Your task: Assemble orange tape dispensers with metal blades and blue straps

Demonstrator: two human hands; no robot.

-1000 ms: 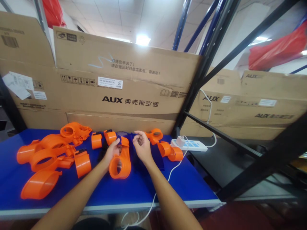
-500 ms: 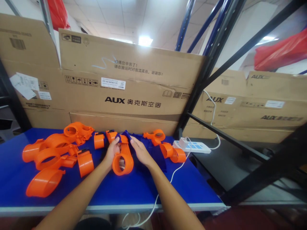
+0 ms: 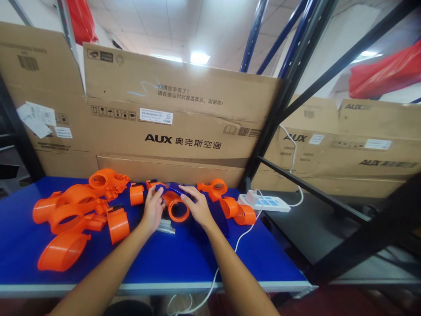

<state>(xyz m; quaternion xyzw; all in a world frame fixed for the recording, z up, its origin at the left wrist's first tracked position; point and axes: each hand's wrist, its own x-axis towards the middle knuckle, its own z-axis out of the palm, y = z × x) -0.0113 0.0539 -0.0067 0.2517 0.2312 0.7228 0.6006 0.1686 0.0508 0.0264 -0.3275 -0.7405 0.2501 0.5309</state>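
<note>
Between my hands is an orange plastic tape dispenser point(image 3: 171, 201) with a round ring, tilted with its ring toward me. A dark blue part point(image 3: 175, 188) lies across its top end. My left hand point(image 3: 154, 210) is closed on the dispenser's left side. My right hand point(image 3: 198, 207) pinches the blue part at the right, thumb below and fingers above. Small grey metal strips point(image 3: 166, 226) lie on the table just below my left hand. Dark blue pieces point(image 3: 208, 221) lie under and beside my right hand, hard to tell apart against the blue table.
Several orange dispensers point(image 3: 67, 217) are heaped at the left of the blue table point(image 3: 151, 265). More orange dispensers point(image 3: 238, 211) lie at the right, near a white power strip point(image 3: 268, 202) with a cable point(image 3: 239, 239) running over the front edge. Cardboard point(image 3: 184, 118) stands behind.
The dispenser has tipped, its ring swinging up and to the right. The blue part now lies across its top, and the grey strips below have come into view.
</note>
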